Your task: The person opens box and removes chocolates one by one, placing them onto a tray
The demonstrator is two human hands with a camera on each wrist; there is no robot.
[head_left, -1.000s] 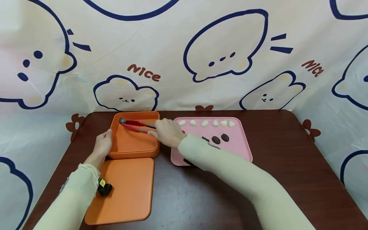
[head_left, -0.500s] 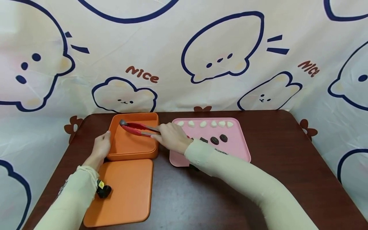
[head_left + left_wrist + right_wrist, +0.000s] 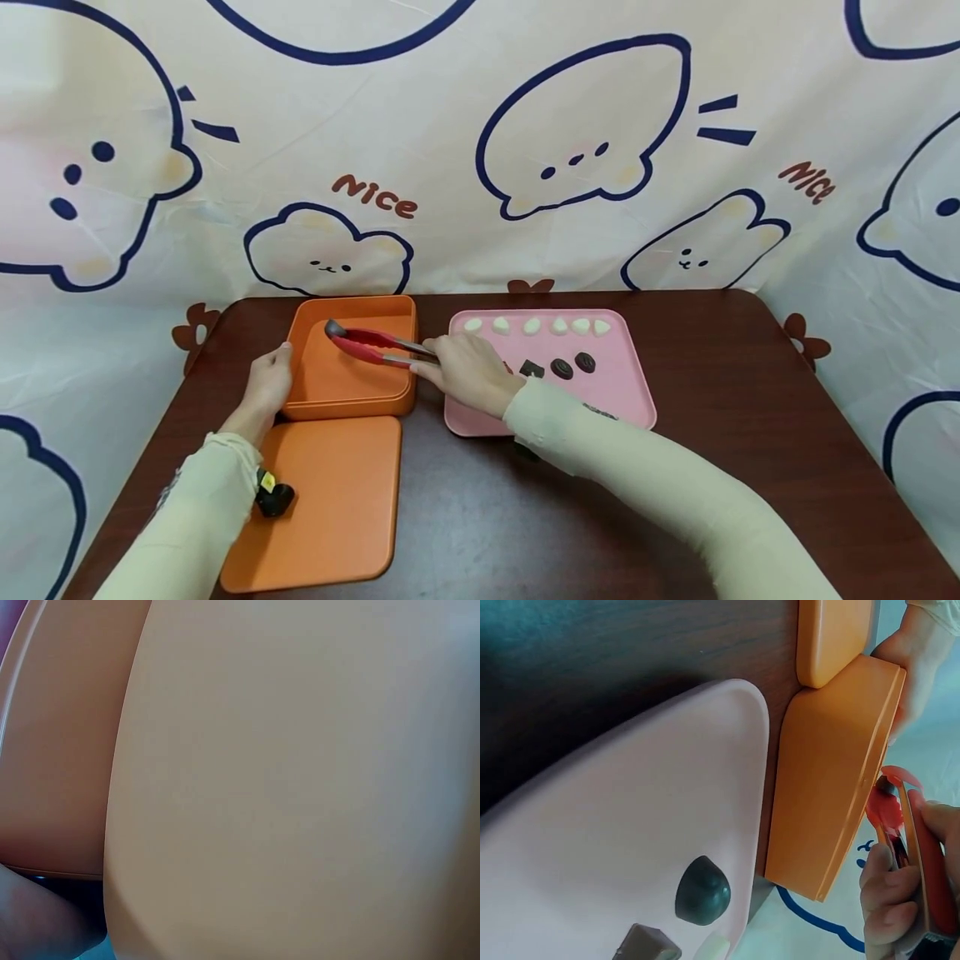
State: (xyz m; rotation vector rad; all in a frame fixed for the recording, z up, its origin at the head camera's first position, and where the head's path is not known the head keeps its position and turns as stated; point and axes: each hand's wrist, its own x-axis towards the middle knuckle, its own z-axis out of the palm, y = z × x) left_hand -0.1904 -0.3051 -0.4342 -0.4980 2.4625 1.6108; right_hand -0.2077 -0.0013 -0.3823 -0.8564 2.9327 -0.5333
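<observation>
My right hand [image 3: 474,373] grips a pair of red-tipped metal tongs [image 3: 382,347], reaching left over an open orange box [image 3: 352,407]. A dark rounded piece, like a chocolate [image 3: 334,328], sits between the tong tips above the box; the right wrist view shows the dark piece [image 3: 886,784] close to the box rim. My left hand [image 3: 264,387] holds the box's left wall, its fingers partly hidden. On the pink tray [image 3: 615,392] lie dark chocolate-like pieces [image 3: 562,368] and a back row of white pieces [image 3: 532,326]. My right forearm and hand cover part of the tray.
A flat orange lid [image 3: 330,500] lies in front of the box, under my left wrist with its black camera [image 3: 274,498]. All stand on a dark brown table [image 3: 720,400]. A white cloth [image 3: 450,150] printed with cartoon outlines hangs behind and at the sides.
My right hand and the tongs with the dark piece have shifted a little right and toward me. More dark pieces on the tray show. My left hand stays on the box.
</observation>
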